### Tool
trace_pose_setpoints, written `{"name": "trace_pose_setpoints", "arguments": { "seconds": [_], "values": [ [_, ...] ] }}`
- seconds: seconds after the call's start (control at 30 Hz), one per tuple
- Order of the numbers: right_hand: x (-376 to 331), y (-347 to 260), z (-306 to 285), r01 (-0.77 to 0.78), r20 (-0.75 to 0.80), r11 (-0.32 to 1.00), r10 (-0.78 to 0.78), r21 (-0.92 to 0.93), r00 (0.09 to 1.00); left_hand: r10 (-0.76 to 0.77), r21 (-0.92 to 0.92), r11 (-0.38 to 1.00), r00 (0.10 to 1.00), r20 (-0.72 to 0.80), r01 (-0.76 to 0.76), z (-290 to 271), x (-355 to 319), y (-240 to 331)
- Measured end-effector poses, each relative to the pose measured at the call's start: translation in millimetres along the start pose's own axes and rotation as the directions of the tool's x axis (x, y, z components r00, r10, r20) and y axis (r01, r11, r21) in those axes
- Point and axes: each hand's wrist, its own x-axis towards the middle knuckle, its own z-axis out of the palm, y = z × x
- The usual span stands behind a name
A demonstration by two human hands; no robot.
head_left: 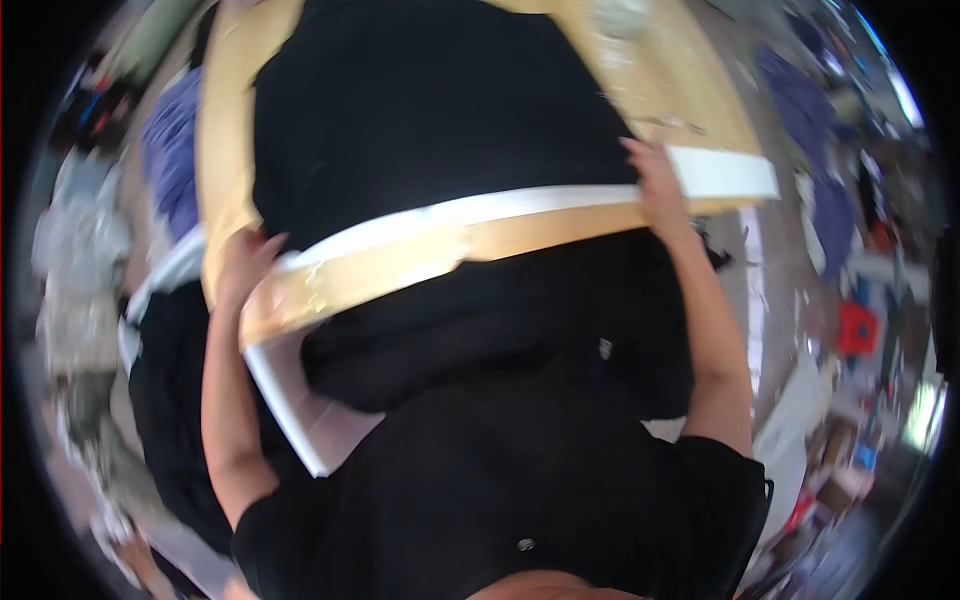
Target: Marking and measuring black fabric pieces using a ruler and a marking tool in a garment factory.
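Note:
A large black garment (430,110) lies spread flat over a wooden-coloured table (360,285). Along its near edge runs a long white strip (480,208), which reaches out past the garment on the right. At the left end of that edge my left hand (248,265) rests by the garment's near corner, thumb and fingers apart, slightly blurred. Across from it, my right hand (662,190) lies over the white strip, with stretched fingertips touching the garment's right edge. Whether either hand pinches any cloth does not show clearly.
More black cloth (480,310) sits below the table's front edge, against me. A white panel (285,405) slants down at the near left. Purple cloth (175,150) hangs at the left. A clear plastic item (620,15) lies on the table's far right. Clutter and a red box (857,328) stand right.

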Motion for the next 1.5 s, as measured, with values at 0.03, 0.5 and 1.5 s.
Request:
{"name": "trace_pose_setpoints", "arguments": {
  "seconds": [0.03,0.5,1.5],
  "values": [
    [4,3,-1,0.096,-0.003,0.995,-0.096,0.041,0.995,0.121,-0.008,0.992,0.976,-0.182,-0.124,-5,-2,-16],
    [-18,19,-41,-0.152,0.160,0.983,0.134,0.107,0.978,0.891,-0.003,0.304,0.286,-0.352,-0.953,220,-57,378],
    [202,112,-20,-0.413,-0.293,0.908,0.416,0.074,0.861,0.878,0.303,0.461,0.478,-0.017,-0.834,224,-118,372]
  ]
}}
